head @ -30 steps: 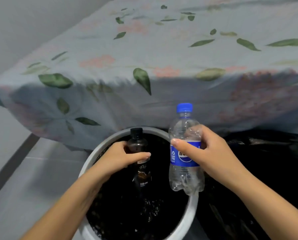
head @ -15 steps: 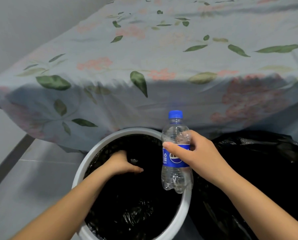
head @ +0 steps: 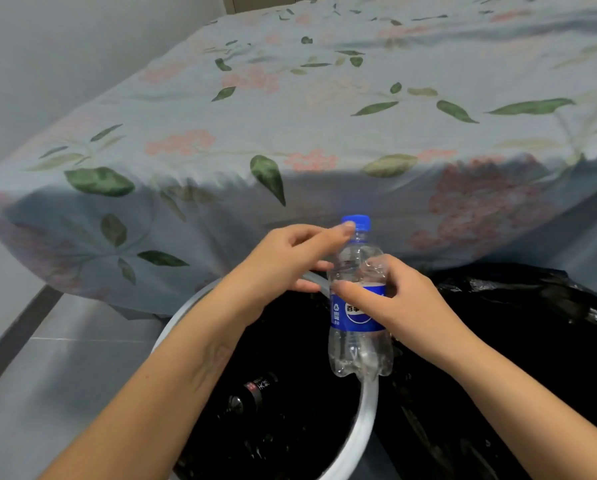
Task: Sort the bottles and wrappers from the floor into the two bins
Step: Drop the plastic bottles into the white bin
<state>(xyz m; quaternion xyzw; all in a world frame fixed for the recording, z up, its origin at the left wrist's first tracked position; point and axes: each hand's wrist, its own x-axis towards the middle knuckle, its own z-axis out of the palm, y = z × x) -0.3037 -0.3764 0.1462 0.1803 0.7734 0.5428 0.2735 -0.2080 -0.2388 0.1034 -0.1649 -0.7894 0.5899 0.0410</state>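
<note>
The clear bottle [head: 358, 306] is hanging upright over the white bin's rim [head: 366, 414], the right hand [head: 399, 306] gripping its label. The left hand [head: 283, 265], fingers loosely apart, is touching the blue cap [head: 356, 223]. Binning seems underway; next it likely needs releasing beside the dark bottle [head: 252, 393] inside.

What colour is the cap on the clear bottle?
Blue cap, clearest in the head view.

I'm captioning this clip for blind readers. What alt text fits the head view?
A right hand grips a clear, blue-labelled bottle upright over a white-rimmed bin lined in black, while the left hand reaches its blue cap. A dark bottle lies inside the bin, beside a floral-sheeted bed.
</note>
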